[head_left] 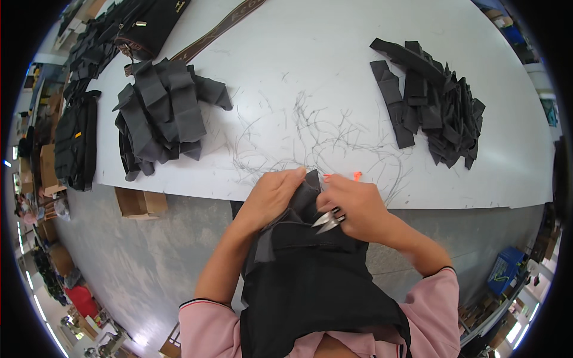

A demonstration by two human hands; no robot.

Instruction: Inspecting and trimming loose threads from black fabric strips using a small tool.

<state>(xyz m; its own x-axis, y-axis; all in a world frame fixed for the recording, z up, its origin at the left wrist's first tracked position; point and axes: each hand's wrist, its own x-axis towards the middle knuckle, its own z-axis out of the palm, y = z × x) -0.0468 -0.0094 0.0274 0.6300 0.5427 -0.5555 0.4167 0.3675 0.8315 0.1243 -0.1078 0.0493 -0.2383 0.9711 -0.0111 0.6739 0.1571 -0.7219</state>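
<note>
My left hand [276, 196] is closed on a dark grey fabric piece [305, 200], held at the table's near edge above my black apron [316, 268]. The thumb lies along the top of the cloth. My right hand [352, 206] is at the other side of the same piece, closed around thread snips [328, 221]. Their metal blades stick out below the fist, tips toward the lower left and apart. Bright orange bits [357, 176] show just beyond the right knuckles; whether they belong to the snips I cannot tell. The right fingertips are partly hidden.
Dark fabric pieces lie in a left pile [164, 113] and a right pile [444, 110] on the white table [334, 36]. Loose thread ends [322, 134] litter its middle. A black bag [152, 27] with a brown strap sits far left. A cardboard box [140, 203] stands below the edge.
</note>
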